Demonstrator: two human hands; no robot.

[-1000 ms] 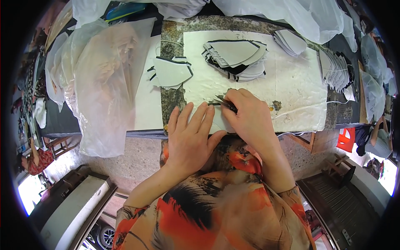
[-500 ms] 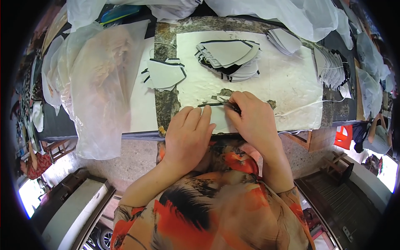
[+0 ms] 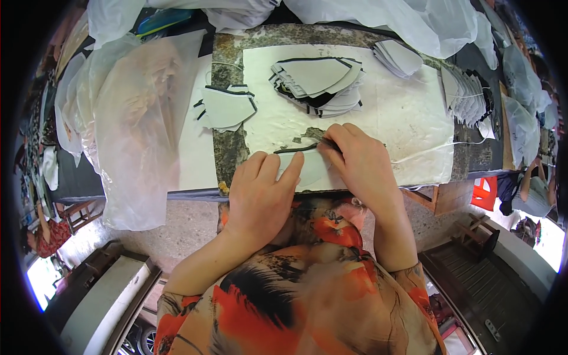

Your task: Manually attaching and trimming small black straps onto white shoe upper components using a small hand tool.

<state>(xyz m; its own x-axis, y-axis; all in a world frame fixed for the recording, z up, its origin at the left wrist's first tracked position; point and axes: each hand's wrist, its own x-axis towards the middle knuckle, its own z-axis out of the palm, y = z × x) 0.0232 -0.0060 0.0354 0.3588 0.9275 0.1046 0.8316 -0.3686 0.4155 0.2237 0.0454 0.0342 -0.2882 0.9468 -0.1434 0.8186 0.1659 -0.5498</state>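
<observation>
A pale grey-white cut piece (image 3: 312, 168) with a black strip (image 3: 290, 149) along its far edge lies at the front of the table. My left hand (image 3: 260, 192) rests on its left side, fingers stretched out and pressing it flat. At its right end is my right hand (image 3: 362, 160), fingers closed in a pinch around a small dark tool (image 3: 331, 144), mostly hidden by the fingers. Farther back sits a pile of similar black-edged pieces (image 3: 313, 77). A smaller stack (image 3: 228, 107) lies to the left.
A white sheet (image 3: 408, 130) covers the worn board (image 3: 228, 160). Fanned pieces (image 3: 397, 58) and a tied bundle (image 3: 464, 97) lie at right, with a white cord (image 3: 423, 152) trailing nearby. Translucent plastic bags (image 3: 139, 130) hang over the left front edge; more plastic (image 3: 390, 21) lies behind.
My right fingers have closed further over the dark tool, whose light tip showed before. My left fingers have shifted slightly left and the index finger now stands apart. The view has shifted slightly.
</observation>
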